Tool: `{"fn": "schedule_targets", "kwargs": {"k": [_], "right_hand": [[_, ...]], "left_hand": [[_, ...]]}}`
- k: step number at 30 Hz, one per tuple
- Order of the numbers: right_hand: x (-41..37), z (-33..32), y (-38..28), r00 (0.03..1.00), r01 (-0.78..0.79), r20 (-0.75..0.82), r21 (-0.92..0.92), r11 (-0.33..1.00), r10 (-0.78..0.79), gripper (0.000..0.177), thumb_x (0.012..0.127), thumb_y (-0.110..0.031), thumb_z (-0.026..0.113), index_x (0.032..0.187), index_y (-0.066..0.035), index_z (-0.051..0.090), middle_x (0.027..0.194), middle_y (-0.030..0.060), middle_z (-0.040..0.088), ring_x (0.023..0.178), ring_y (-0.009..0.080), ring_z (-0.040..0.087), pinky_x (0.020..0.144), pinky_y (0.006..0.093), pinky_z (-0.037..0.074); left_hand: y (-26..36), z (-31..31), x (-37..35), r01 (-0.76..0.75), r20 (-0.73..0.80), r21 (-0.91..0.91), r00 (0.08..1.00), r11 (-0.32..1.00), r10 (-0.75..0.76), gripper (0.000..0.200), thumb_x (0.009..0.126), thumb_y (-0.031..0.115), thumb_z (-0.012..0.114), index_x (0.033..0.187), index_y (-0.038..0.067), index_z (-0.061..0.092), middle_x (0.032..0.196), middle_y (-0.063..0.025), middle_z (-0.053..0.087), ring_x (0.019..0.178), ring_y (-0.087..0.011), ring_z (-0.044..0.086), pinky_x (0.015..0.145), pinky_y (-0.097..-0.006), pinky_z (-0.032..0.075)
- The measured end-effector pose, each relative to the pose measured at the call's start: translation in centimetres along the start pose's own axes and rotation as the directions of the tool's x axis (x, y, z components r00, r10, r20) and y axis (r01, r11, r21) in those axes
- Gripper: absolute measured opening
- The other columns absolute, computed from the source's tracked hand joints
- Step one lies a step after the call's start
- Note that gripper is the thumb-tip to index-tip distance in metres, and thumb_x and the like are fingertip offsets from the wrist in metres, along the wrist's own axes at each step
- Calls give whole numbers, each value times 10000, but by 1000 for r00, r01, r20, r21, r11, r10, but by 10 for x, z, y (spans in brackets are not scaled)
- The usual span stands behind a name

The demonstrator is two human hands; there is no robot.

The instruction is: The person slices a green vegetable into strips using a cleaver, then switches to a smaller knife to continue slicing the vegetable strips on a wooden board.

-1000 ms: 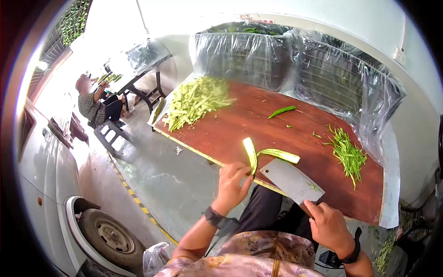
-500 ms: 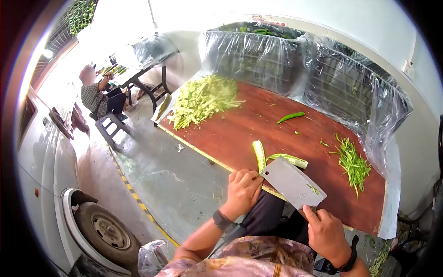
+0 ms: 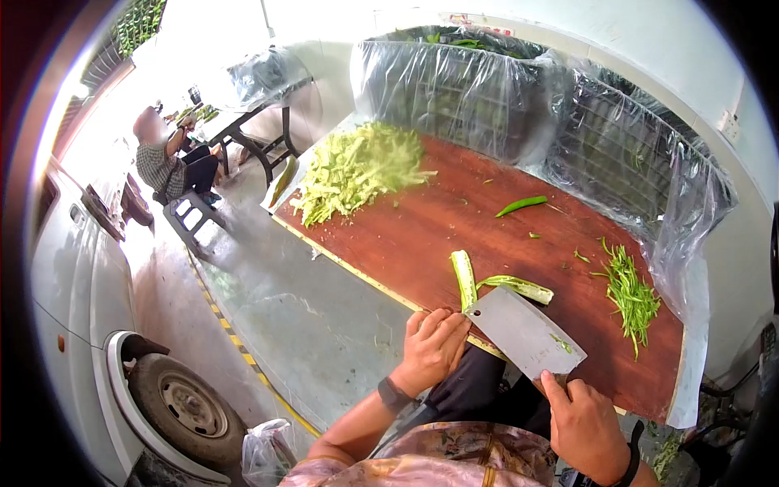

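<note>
My right hand (image 3: 586, 418) is closed around the handle of a broad cleaver (image 3: 526, 331), its blade lying over the near edge of the red-brown table (image 3: 438, 223). The fingers of my left hand (image 3: 435, 345) are bent together at the lower end of an upright split green pepper piece (image 3: 463, 278), beside the blade's corner. A second split piece (image 3: 518, 287) lies just above the blade. Further back rests a whole green pepper (image 3: 522, 205). Thin green strips (image 3: 631, 296) form a pile at right, and a larger pale green heap (image 3: 357, 172) lies at the far left.
Plastic-lined crates (image 3: 458, 97) stand along the table's back edge. At upper left, another person (image 3: 166, 158) sits on a stool (image 3: 195, 219) by a second table (image 3: 264, 114). A vehicle wheel (image 3: 191, 406) and a plastic bag (image 3: 268, 453) are at lower left.
The view has shifted slightly. Both hands, the cleaver and the pepper pieces keep nearly the same positions relative to each other.
</note>
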State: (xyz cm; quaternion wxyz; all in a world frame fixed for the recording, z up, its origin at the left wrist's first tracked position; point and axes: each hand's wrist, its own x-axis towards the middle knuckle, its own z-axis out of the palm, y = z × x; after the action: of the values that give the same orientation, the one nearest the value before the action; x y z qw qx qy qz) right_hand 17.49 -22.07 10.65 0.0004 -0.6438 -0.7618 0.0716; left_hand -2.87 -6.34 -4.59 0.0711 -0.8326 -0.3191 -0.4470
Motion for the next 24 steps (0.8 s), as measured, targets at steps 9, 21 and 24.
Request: {"fn": "schedule_targets", "kwargs": {"k": [9, 21, 24], "right_hand": [[13, 6, 0, 999, 46, -4, -25, 999, -46, 547, 813, -44, 626, 1352, 2, 541, 893, 160, 540, 810, 325, 604, 683, 415, 511], [27, 13, 8, 992, 111, -51, -33, 993, -113, 540, 789, -47, 617, 1321, 10, 551, 882, 174, 576, 821, 320, 621, 675, 399, 538], [28, 15, 12, 988, 129, -79, -33, 991, -132, 550, 770, -38, 622, 1315, 8, 559, 871, 166, 571, 803, 318, 624, 667, 398, 537]], "left_hand": [[-2, -2, 9, 49, 11, -71, 999, 996, -48, 239, 747, 83, 716, 983, 52, 698, 1018, -56, 635, 981, -245, 602, 893, -404, 411], [-5, 0, 13, 47, 4, -98, 999, 994, -47, 216, 765, 69, 703, 979, 48, 698, 962, -51, 626, 907, -236, 610, 851, -395, 412], [-6, 3, 11, 51, -4, -116, 999, 992, -51, 212, 767, 64, 701, 979, 49, 700, 960, -49, 629, 914, -235, 611, 855, -397, 411]]}}
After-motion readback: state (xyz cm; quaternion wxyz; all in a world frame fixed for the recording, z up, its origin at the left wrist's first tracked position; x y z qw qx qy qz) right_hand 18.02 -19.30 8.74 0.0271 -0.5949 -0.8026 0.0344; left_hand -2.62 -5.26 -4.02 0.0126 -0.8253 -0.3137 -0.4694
